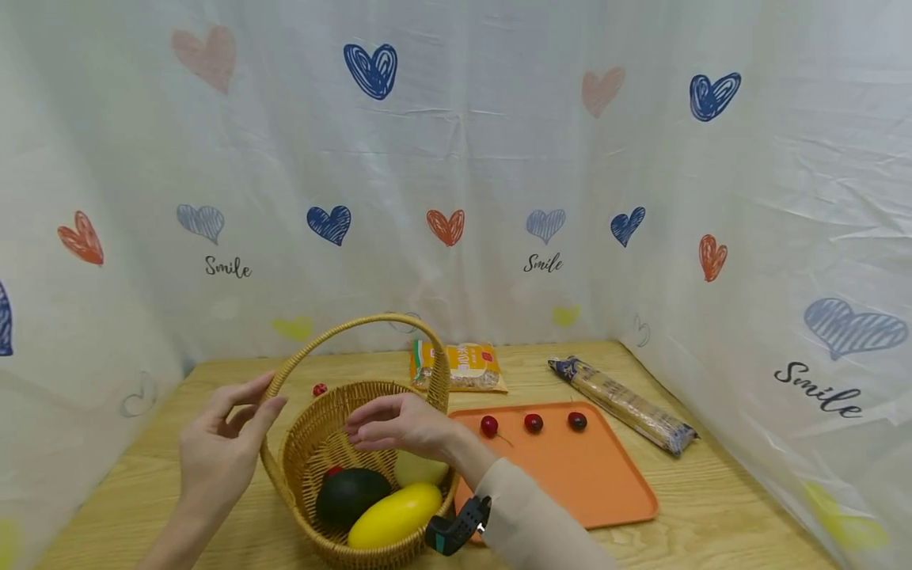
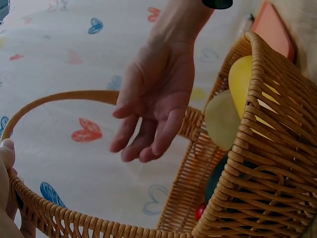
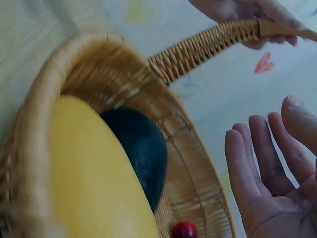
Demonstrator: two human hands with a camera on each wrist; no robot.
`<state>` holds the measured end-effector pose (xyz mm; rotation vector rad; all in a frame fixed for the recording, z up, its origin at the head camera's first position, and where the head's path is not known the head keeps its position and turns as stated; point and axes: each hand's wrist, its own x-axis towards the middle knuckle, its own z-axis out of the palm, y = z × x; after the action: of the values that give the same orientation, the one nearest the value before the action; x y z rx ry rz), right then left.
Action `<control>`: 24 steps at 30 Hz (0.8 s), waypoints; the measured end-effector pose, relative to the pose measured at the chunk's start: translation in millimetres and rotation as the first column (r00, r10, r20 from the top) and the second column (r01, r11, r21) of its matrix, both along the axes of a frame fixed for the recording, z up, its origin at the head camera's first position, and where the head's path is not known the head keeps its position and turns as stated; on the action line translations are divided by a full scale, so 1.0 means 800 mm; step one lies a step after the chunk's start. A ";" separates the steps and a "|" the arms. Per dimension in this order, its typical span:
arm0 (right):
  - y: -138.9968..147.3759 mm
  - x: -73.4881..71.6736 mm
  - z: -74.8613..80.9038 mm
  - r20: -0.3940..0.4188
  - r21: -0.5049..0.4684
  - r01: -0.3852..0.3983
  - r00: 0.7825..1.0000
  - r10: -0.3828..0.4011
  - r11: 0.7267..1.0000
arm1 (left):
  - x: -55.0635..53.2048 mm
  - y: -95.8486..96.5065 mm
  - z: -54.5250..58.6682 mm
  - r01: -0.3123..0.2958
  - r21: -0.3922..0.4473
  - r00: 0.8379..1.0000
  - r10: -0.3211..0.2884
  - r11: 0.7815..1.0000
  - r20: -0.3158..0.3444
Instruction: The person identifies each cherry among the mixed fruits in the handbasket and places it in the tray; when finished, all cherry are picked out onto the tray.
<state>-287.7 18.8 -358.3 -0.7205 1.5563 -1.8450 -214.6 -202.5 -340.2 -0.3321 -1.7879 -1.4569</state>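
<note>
The left hand (image 1: 219, 447) pinches the handle (image 1: 440, 372) of a golden woven basket (image 1: 321, 427), right of that grip. Over it hovers the empty right hand (image 1: 400, 427), fingers loose; wrist views bare its palm, the head view its back. Below lies a yellow oval fruit (image 1: 397, 516); the beige sleeve (image 1: 534, 514) overlaps a flat orange tray (image 1: 570, 479).

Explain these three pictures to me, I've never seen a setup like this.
No machine here, just a person. The wide picture comes from a head-worn camera; the two closer ones come from cameras on the left and right wrists. The bare left hand grips the handle of a wicker basket. The bare right hand, over the basket, is empty. Inside lie a yellow fruit, a dark green fruit, a pale green fruit and a cherry. On the wooden table, an orange tray carries three cherries; an orange packet and a long packet lie nearby.
</note>
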 end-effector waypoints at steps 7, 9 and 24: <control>-0.024 0.008 -0.001 0.011 0.035 0.007 1.000 -0.008 0.999 | -0.004 0.003 -0.002 0.016 -0.006 0.999 -0.016 1.000 -0.027; -0.029 0.006 -0.001 0.014 0.034 0.058 0.998 -0.058 0.998 | -0.005 0.003 -0.002 0.027 -0.003 0.999 -0.027 1.000 -0.037; -0.046 -0.045 -0.025 -0.024 0.106 0.499 0.866 -0.499 0.860 | -0.004 -0.002 -0.002 -0.023 -0.064 0.998 0.020 0.998 -0.052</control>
<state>-323.6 -17.9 -378.3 -0.2680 1.9603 -2.0911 -217.7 -204.4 -341.9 -0.3787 -1.7952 -1.3655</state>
